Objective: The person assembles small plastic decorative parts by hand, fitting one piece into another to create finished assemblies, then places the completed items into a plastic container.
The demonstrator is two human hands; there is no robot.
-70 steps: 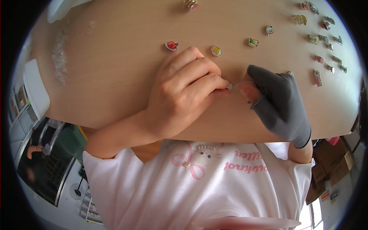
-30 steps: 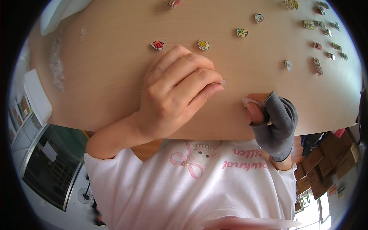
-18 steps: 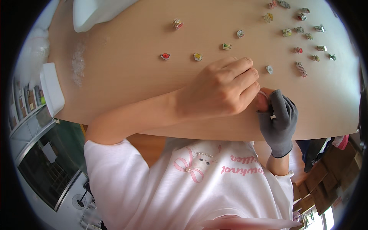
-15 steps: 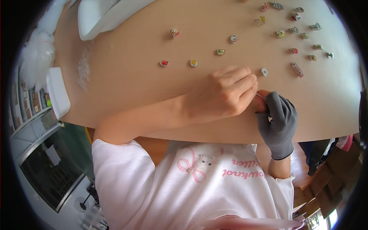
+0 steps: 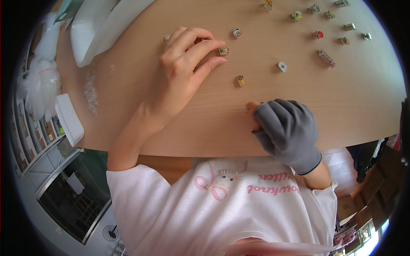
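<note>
My left hand (image 5: pixel 185 57) is bare and reaches over the table, fingers apart. Its thumb and index fingertips come down on either side of a small green and white charm-like piece (image 5: pixel 224 51), with a gap between them. A striped piece (image 5: pixel 166 39) shows partly behind its knuckles. My right hand (image 5: pixel 286 130) wears a grey fingerless glove and is closed near the table's front edge, thumb against the curled fingers. Anything inside it is hidden. Between the hands lies a small yellow piece (image 5: pixel 241 81). A whitish piece (image 5: pixel 282 67) and a red-and-white one (image 5: pixel 237 33) lie farther off.
Several short stacks of similar pieces, such as a long ribbed one (image 5: pixel 327 58) and a red one (image 5: pixel 317 35), are scattered at the far right. White bins (image 5: pixel 83 38) stand at the far left beside clear plastic scraps (image 5: pixel 90 94). A white tray (image 5: pixel 69 119) sits on the left edge.
My left hand has moved left and away from my right hand, opening over the green piece. The yellow piece between the hands now shows. My right hand has shifted left; the view has shifted too.
</note>
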